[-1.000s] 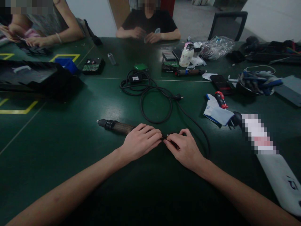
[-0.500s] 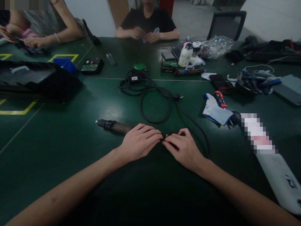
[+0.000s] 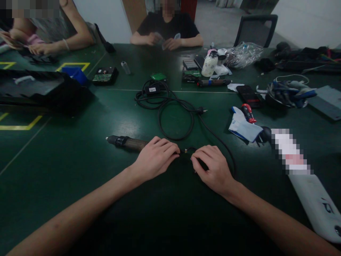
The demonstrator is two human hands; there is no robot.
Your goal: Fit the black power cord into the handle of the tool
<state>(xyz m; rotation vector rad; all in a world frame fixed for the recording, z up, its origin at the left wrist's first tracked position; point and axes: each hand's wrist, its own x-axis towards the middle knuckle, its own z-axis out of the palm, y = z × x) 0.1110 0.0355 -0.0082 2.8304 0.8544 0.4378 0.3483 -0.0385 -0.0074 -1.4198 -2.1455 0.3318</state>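
Note:
A brown-and-black electric screwdriver (image 3: 130, 143) lies on the green table, its metal tip facing left. My left hand (image 3: 157, 158) is closed over its rear end, hiding that part. To the right, my right hand (image 3: 214, 169) has its fingers curled together around part of a thin black cable, mostly hidden by the fingers. In the gap between my hands shows a small brass-coloured connector end (image 3: 185, 151). Beyond them lies a coiled black power cord (image 3: 176, 138) with a plug (image 3: 201, 110) and a labelled adapter box (image 3: 152, 89).
To the right are a blue-white glove (image 3: 243, 126), a red-handled screwdriver (image 3: 248, 113), a phone (image 3: 249, 95) and a long white device (image 3: 317, 202). A black tray (image 3: 32, 90) is at left. A bottle (image 3: 209, 64) and circuit boards stand farther back. Two people sit across the table.
My hands have moved apart, the right hand shifting slightly right and the left slightly left. The small connector end now shows between them. The screwdriver has slid slightly left.

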